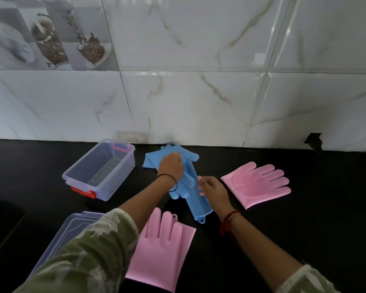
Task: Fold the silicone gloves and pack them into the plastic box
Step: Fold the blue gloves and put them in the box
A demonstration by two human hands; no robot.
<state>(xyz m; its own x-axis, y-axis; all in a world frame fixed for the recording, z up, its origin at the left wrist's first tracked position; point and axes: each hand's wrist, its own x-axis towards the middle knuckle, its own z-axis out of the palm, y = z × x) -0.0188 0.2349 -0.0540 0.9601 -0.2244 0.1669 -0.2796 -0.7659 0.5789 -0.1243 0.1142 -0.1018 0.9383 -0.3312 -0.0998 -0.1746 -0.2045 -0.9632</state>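
Observation:
Two blue silicone gloves lie overlapped on the black counter near the wall. My left hand presses down where the far blue glove meets the near blue glove, its fingers curled on the blue silicone. My right hand pinches the near blue glove's edge at mid length. A pink glove lies flat to the right, bristle side up. Another pink glove lies flat in front, between my forearms. The clear plastic box with red latches stands open and empty on the left.
The box's clear lid lies at the front left, partly under my left sleeve. A marble-tiled wall rises right behind the gloves. The black counter stretches away to the right.

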